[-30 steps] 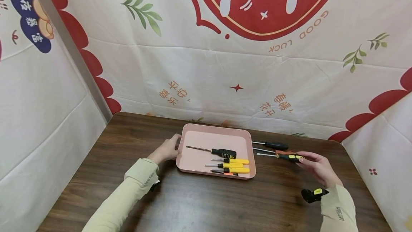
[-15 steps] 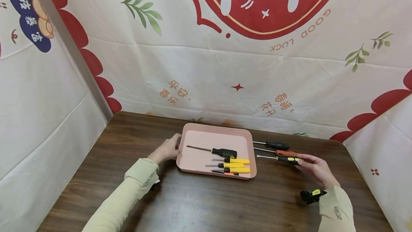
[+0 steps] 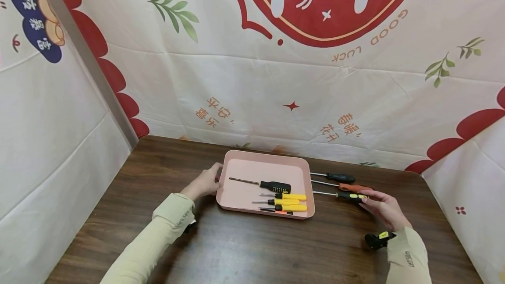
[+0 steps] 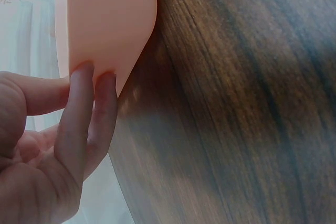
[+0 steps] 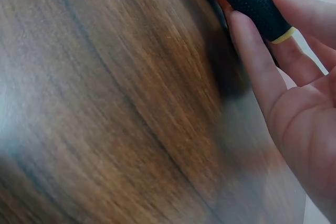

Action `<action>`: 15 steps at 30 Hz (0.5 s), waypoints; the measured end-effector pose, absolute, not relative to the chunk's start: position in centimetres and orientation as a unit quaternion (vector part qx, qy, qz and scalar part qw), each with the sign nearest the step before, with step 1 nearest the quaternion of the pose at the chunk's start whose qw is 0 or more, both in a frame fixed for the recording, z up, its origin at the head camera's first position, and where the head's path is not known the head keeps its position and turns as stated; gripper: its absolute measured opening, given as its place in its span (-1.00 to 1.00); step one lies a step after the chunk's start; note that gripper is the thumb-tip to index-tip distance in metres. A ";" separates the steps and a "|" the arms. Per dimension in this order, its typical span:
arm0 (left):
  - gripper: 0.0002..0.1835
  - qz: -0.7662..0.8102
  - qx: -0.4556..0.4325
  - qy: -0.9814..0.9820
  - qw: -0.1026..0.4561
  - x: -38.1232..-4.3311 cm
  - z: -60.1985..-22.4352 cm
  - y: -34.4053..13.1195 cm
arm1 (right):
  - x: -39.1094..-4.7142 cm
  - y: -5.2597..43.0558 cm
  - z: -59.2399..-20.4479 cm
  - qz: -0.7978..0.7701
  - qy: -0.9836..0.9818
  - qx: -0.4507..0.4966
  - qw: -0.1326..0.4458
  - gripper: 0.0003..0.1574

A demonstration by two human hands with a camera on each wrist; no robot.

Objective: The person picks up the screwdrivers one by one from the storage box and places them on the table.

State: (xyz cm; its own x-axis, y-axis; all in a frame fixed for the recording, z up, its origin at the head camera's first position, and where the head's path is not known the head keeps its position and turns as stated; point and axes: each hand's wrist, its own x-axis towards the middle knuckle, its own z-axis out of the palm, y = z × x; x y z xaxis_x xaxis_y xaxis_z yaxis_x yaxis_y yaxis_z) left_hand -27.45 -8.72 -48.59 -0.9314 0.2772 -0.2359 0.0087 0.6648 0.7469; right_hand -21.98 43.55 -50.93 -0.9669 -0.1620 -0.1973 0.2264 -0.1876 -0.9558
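The left hand grips the left end of a pink tray; the left wrist view shows fingertips against its outer wall and a digit at the rim. Inside lie a black-handled screwdriver and several small yellow-handled screwdrivers. Right of the tray, the right hand pinches the butt of a black-and-yellow screwdriver, its shaft pointing left toward the tray wall. In the right wrist view that dark textured handle ends in a yellow band between thumb and fingers.
Behind the held one lie a red-orange-handled screwdriver and another black-handled screwdriver, shafts toward the tray. The brown wooden table meets a printed cloth backdrop at its back edge.
The right hand has moved slightly left with the black-and-yellow screwdriver, bringing its tip closer to the tray wall and uncovering more of the red-orange handle. The left hand stays on the tray.
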 end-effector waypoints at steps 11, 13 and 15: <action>-0.39 0.404 0.079 0.895 0.170 -27.6 -48.7 -8.7 | -22.0 43.1 -51.3 -0.765 0.631 0.023 0.122 -0.65; -0.39 0.405 0.080 0.895 0.169 -27.6 -48.7 -8.8 | -22.1 43.0 -51.2 -0.760 0.638 0.033 0.124 -0.65; -0.39 0.404 0.080 0.895 0.169 -27.6 -48.8 -8.8 | -22.1 42.9 -51.2 -0.751 0.648 0.043 0.122 -0.65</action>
State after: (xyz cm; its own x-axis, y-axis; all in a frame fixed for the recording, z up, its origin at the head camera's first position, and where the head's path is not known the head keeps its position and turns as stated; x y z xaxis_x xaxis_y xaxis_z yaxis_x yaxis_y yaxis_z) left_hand -27.61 -8.81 -48.76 -0.9303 0.2798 -0.2372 0.0072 0.6604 0.7509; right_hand -22.13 42.91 -51.19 -0.9663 -0.1280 -0.2232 0.2395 -0.1309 -0.9620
